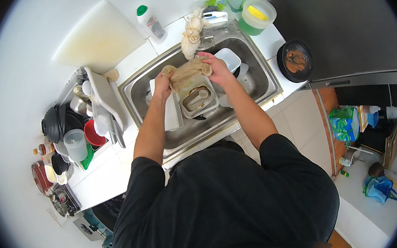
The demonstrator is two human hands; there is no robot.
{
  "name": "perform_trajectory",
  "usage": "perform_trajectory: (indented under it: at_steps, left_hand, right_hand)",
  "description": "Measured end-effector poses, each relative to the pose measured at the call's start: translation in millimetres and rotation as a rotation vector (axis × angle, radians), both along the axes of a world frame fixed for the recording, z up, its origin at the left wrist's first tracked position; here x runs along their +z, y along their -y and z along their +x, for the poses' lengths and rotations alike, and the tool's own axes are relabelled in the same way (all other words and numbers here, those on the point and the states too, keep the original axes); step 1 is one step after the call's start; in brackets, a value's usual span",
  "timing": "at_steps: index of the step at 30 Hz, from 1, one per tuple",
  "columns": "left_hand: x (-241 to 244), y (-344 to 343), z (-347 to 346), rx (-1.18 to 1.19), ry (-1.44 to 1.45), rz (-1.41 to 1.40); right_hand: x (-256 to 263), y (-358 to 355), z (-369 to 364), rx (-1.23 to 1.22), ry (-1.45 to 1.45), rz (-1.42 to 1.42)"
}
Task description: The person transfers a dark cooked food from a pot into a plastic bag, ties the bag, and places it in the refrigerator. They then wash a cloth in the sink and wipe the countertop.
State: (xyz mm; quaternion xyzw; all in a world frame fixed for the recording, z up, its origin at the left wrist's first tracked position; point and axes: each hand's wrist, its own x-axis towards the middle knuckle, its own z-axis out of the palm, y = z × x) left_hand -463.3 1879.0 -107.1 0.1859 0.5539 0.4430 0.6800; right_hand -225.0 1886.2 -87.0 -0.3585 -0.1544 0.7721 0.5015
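Note:
Stretched between my two hands over a stainless steel sink (212,126) is a tan cloth (186,74). My left hand (163,84) grips its left end, and my right hand (217,68) has hold of the other. Below the cloth sits a stack of rectangular plastic containers (200,101) with brown residue inside. A white rectangular lid or container (171,112) leans at the left of the stack. Beyond my right wrist another white container (228,59) lies in the basin. The faucet (207,39) is partly wrapped by a bundled whitish cloth (192,35).
Left of the sink stands a loaded dish rack (103,93) with a red cup (95,133). A white bottle with a green cap (152,24) is behind the sink. At right are a tub of green liquid (256,18) and black bowls holding brown food (295,61).

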Motion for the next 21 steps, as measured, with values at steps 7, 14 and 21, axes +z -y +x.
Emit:
perform_trajectory:
  at_steps: [7,14,21]
  left_hand:
    - [51,49,95,-0.370,-0.633,0.540]
    - [30,1,47,-0.624,-1.423,0.525]
    - [27,51,91,-0.212,-1.069,0.584]
  right_hand:
    - [-12,0,-32,0.020,-0.225,-0.505]
    - [-31,8,-67,0.191,-0.073,-0.363]
    - [-46,-22,-51,-0.053,-0.049,-0.321]
